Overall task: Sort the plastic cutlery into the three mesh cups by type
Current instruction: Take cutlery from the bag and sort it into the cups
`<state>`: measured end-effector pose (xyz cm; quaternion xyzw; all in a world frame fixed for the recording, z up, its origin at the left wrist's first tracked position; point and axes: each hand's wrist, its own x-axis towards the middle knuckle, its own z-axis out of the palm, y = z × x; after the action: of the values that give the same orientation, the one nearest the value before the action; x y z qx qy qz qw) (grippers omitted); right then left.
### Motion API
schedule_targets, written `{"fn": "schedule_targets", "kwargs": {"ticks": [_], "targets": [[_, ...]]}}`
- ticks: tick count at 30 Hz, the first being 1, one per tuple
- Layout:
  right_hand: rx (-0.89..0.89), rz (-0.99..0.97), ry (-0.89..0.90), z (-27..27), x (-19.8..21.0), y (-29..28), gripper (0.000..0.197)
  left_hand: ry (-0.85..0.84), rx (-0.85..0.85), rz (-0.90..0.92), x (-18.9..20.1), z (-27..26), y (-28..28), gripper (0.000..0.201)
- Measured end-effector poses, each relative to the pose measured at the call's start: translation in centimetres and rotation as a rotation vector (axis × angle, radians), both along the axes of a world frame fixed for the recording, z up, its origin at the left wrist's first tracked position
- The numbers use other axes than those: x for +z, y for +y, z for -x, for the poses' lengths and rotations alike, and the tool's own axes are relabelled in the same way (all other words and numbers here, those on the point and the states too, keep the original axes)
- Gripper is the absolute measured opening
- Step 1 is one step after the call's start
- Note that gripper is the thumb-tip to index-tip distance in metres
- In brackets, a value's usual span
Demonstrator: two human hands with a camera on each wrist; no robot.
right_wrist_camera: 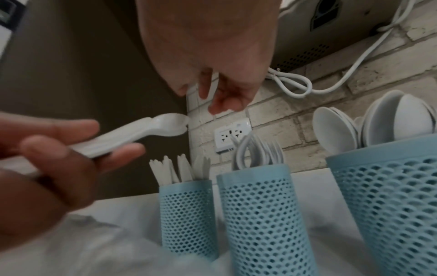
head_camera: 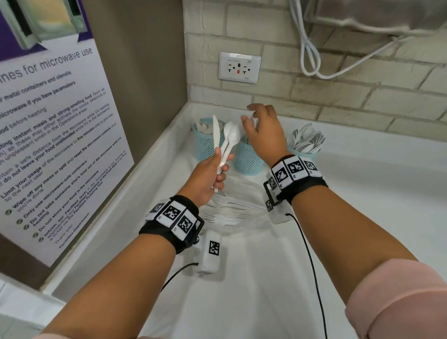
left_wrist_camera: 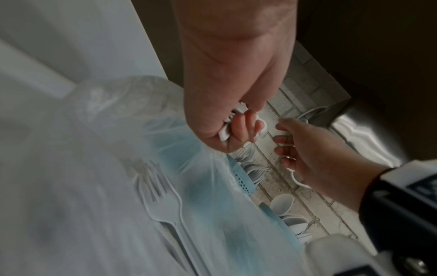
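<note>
The left hand [head_camera: 208,179] grips a small bundle of white cutlery [head_camera: 225,146] — spoons and a knife — held up at about 11 o'clock from the fork pile [head_camera: 229,210] lying on the white counter [head_camera: 360,214]. The right hand [head_camera: 265,130] hovers over the middle mesh cup [head_camera: 249,159], fingers loose, holding nothing. The left mesh cup [head_camera: 206,143] stands at its 9 o'clock with knives; the right mesh cup [head_camera: 305,150], at 3 o'clock, is packed with spoons.
</note>
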<state>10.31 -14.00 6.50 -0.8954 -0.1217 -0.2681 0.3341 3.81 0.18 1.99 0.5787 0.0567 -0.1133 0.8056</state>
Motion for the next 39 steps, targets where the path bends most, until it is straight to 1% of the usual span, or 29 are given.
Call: {"fn": "schedule_targets", "kwargs": {"ticks": [3,5,8,11,14,16,18,21,24,27,29,31,32,33,36,38,39], "targets": [[0.070,-0.052,0.177,1.1,0.4,0.8,0.042,-0.007,-0.002,-0.017,-0.1,0.1,-0.2,0.043],[0.114,-0.126,0.300,1.1,0.1,1.0,0.040,-0.007,0.002,-0.028,-0.1,0.3,-0.3,0.041],[0.180,-0.360,0.462,0.8,-0.4,0.8,0.032,0.007,0.022,-0.037,-0.1,0.5,-0.3,0.036],[0.187,-0.513,0.535,1.1,-0.6,0.5,0.026,0.032,0.039,-0.016,0.0,0.7,-0.2,0.028],[0.197,-0.581,0.553,1.3,-0.8,0.2,0.024,0.032,0.036,0.019,0.0,0.7,-0.2,0.025],[0.210,-0.619,0.562,1.5,-0.9,0.0,0.020,0.010,0.042,-0.005,0.1,0.8,-0.3,0.023],[0.223,-0.643,0.575,1.6,-1.1,-0.2,0.019,-0.036,0.075,-0.091,0.0,0.9,-0.6,0.023],[0.220,-0.640,0.574,1.7,-1.2,-0.1,0.018,-0.144,0.146,-0.276,-0.4,0.8,-1.1,0.020],[0.204,-0.621,0.590,1.7,-1.6,-0.1,0.016,-0.223,0.202,-0.343,-1.0,0.8,-1.3,0.018],[0.178,-0.631,0.616,1.8,-2.0,-0.4,0.026,-0.257,0.233,-0.315,-1.2,0.8,-1.3,0.016],[0.170,-0.653,0.623,1.9,-2.0,-0.5,0.028,-0.265,0.229,-0.300,-1.2,0.8,-1.3,0.014],[0.171,-0.667,0.637,2.0,-1.8,-0.6,0.020,-0.246,0.211,-0.292,-1.0,0.8,-1.5,0.015],[0.163,-0.662,0.645,2.0,-1.6,-0.8,0.014,-0.232,0.201,-0.285,-0.9,0.8,-1.5,0.020],[0.141,-0.647,0.647,2.0,-1.4,-1.0,0.012,-0.215,0.185,-0.275,-0.8,0.8,-1.6,0.024],[0.062,-0.590,0.629,1.9,-0.8,-1.9,0.028,-0.204,0.100,-0.255,-0.2,1.0,-2.0,0.027],[0.025,-0.580,0.591,1.7,0.0,-3.0,0.031,-0.202,0.045,-0.250,0.3,1.0,-2.4,0.028],[-0.016,-0.596,0.542,1.5,0.5,-3.8,0.031,-0.186,0.028,-0.243,0.5,0.9,-2.5,0.028]]}}
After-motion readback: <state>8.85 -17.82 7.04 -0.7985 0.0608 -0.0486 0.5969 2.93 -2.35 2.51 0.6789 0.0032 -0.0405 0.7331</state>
